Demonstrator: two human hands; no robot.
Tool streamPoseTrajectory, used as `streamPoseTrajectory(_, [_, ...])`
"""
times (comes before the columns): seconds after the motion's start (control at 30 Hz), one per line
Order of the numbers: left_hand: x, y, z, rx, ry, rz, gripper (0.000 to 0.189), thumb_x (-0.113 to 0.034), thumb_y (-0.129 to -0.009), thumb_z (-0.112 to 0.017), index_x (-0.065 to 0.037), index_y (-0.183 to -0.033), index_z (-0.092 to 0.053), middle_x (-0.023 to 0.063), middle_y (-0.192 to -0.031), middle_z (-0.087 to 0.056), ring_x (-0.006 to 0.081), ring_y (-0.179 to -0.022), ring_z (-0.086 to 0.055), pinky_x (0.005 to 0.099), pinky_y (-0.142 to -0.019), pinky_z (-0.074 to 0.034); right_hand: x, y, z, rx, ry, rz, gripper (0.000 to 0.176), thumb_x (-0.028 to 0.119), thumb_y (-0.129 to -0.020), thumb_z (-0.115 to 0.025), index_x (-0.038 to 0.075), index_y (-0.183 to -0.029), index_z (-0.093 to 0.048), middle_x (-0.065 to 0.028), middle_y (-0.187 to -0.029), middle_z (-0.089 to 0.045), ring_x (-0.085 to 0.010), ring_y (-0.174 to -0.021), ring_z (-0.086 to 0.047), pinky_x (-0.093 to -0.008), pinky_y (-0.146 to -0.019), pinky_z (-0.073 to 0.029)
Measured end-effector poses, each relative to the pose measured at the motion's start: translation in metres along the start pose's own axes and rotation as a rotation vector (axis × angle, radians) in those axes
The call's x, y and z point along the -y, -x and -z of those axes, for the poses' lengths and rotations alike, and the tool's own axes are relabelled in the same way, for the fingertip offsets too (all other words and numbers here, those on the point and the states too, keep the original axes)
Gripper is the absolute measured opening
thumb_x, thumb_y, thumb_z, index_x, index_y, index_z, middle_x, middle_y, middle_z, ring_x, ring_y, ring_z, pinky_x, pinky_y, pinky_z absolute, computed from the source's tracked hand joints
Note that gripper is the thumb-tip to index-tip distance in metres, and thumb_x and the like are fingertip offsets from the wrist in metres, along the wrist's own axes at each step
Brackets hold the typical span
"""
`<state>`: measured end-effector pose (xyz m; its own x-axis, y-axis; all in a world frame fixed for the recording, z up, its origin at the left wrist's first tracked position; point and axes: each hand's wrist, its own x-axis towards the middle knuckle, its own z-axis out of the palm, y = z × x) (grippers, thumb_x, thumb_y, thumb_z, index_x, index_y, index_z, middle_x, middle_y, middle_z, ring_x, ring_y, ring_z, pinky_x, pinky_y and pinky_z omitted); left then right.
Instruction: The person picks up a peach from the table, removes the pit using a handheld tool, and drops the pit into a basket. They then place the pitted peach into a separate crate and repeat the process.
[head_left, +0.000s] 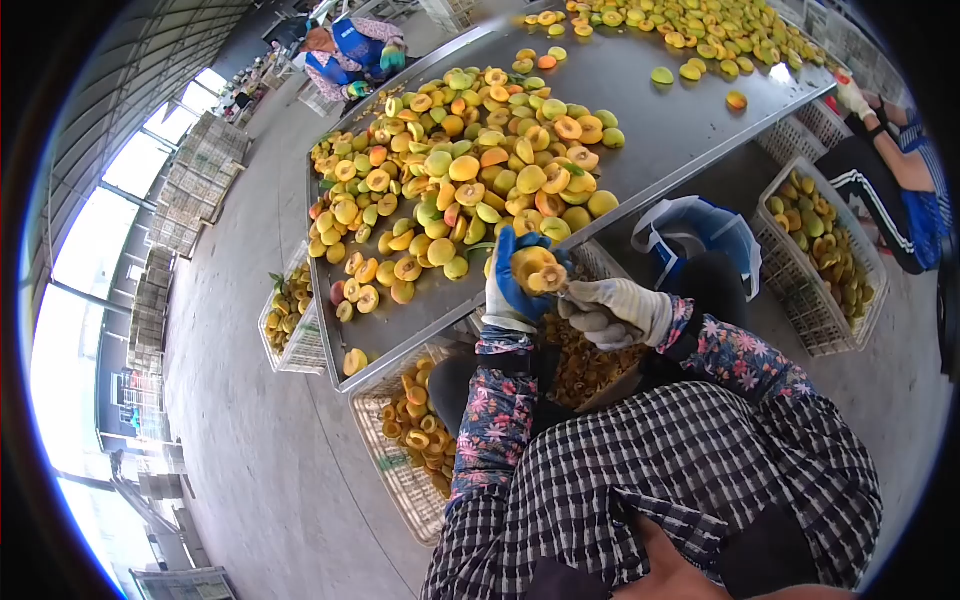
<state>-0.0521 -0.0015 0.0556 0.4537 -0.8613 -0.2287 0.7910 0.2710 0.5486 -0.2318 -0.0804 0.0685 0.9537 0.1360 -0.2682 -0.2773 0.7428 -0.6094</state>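
Note:
My left hand [515,285], in a blue-coated glove, is closed around a halved yellow peach [540,270] with its cut face turned up. Close beside it, my right hand [615,312] wears a whitish glove with grey fingers. Its fingers are curled together, their tips at the edge of the peach; what they grip is hidden. Just beyond both hands, a heap of whole and halved peaches [450,180] covers the near end of a metal table [660,150]. Below the hands, a container of brownish pieces [590,365] is partly covered by my arms.
Crates of peaches stand on the floor: a crate [385,465] by my left knee, another crate [290,345] past the table corner, a third crate [815,335] at right. A plastic bag [740,235] hangs under the table edge. Co-workers [350,50] [910,190] work at the table.

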Motion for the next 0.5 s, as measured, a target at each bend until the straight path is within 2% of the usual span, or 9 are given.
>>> streamPoseTrajectory(0.07, [-0.01,-0.005,0.03,0.095,0.039,-0.055,0.037,-0.032,-0.102,-0.052,-0.003,-0.125,-0.058,0.0105,-0.1,-0.067,0.0247,-0.1,-0.066,0.0452,-0.087,-0.055,0.005,0.014,0.001,-0.029,0.123,-0.019,0.046,0.052,-0.1,-0.048,0.008,-0.106,-0.055,0.0052,-0.06,-0.042,-0.006,-0.043,-0.039,-0.0216,-0.04,-0.031])
streamPoseTrajectory(0.1, [-0.014,-0.005,0.052,0.017,-0.051,-0.155,0.034,-0.027,-0.103,-0.052,-0.001,-0.124,-0.059,0.0103,-0.103,-0.068,0.024,-0.096,-0.067,0.0406,-0.085,-0.056,0.003,0.017,0.004,-0.128,0.35,0.012,0.045,0.05,-0.1,-0.049,0.007,-0.109,-0.054,0.0017,-0.061,-0.046,-0.0105,-0.046,-0.044,-0.0245,-0.043,-0.036])
streamPoseTrajectory(0.17, [-0.049,0.041,0.044,-0.037,-1.45,-0.872,0.022,-0.025,-0.1,-0.057,-0.005,-0.106,-0.062,0.0065,-0.092,-0.069,0.0248,-0.084,-0.067,0.0385,-0.081,-0.055,-0.011,0.015,0.019,-0.312,0.808,0.09,0.044,0.047,-0.099,-0.051,0.006,-0.114,-0.052,-0.0052,-0.063,-0.054,-0.0196,-0.051,-0.056,-0.0305,-0.049,-0.045])
streamPoseTrajectory(0.23, [-0.089,0.082,0.052,-0.087,-1.296,-0.763,0.02,-0.021,-0.099,-0.058,-0.002,-0.105,-0.063,0.0057,-0.091,-0.07,0.0204,-0.08,-0.068,0.0315,-0.074,-0.054,-0.031,0.013,0.054,-0.412,1.498,0.315,0.042,0.036,-0.097,-0.055,0.004,-0.123,-0.047,-0.0211,-0.076,-0.063,-0.0373,-0.073,-0.066,-0.0427,-0.066,-0.051])
streamPoseTrajectory(0.27, [-0.107,0.1,0.071,-0.142,-1.136,-0.698,0.022,-0.02,-0.099,-0.057,0.0,-0.105,-0.065,0.0064,-0.09,-0.071,0.0169,-0.077,-0.067,0.0285,-0.071,-0.054,-0.026,0.019,0.038,-0.428,1.559,0.222,0.042,0.027,-0.093,-0.058,0.004,-0.125,-0.044,-0.0294,-0.086,-0.064,-0.0457,-0.085,-0.064,-0.0508,-0.074,-0.051])
streamPoseTrajectory(0.33, [-0.14,0.136,0.104,-0.395,-1.042,-0.534,0.027,-0.022,-0.098,-0.06,0.002,-0.105,-0.067,0.0069,-0.087,-0.071,0.013,-0.074,-0.067,0.0259,-0.069,-0.054,-0.025,0.022,0.035,-0.435,1.7,0.155,0.037,0.022,-0.093,-0.056,0.009,-0.126,-0.046,-0.0241,-0.085,-0.066,-0.0435,-0.082,-0.065,-0.0504,-0.073,-0.051])
streamPoseTrajectory(0.4, [-0.164,0.165,0.158,-0.761,-1.267,-0.398,0.031,-0.03,-0.092,-0.067,-0.001,-0.105,-0.068,0.0047,-0.083,-0.069,0.0113,-0.07,-0.064,0.0264,-0.066,-0.051,-0.024,0.024,0.031,-0.413,1.824,0.109,0.036,0.02,-0.093,-0.053,0.014,-0.129,-0.048,-0.0211,-0.089,-0.066,-0.0417,-0.083,-0.065,-0.0492,-0.074,-0.052])
streamPoseTrajectory(0.47, [-0.178,0.183,0.17,-0.784,-1.539,-0.411,0.03,-0.028,-0.091,-0.067,-0.002,-0.107,-0.069,0.0079,-0.095,-0.071,0.0153,-0.086,-0.066,0.0288,-0.077,-0.051,-0.018,0.022,0.02,-0.408,1.953,-0.039,0.038,0.02,-0.094,-0.05,0.018,-0.133,-0.05,-0.0188,-0.097,-0.066,-0.0391,-0.088,-0.065,-0.0471,-0.076,-0.053])
streamPoseTrajectory(0.5, [-0.182,0.186,0.176,-0.788,-1.674,-0.414,0.03,-0.027,-0.091,-0.067,-0.003,-0.108,-0.069,0.0095,-0.1,-0.071,0.0173,-0.094,-0.068,0.03,-0.083,-0.051,-0.014,0.019,0.016,-0.393,1.958,-0.033,0.041,0.02,-0.094,-0.05,0.018,-0.135,-0.048,-0.0194,-0.098,-0.066,-0.0392,-0.089,-0.064,-0.0468,-0.077,-0.052])
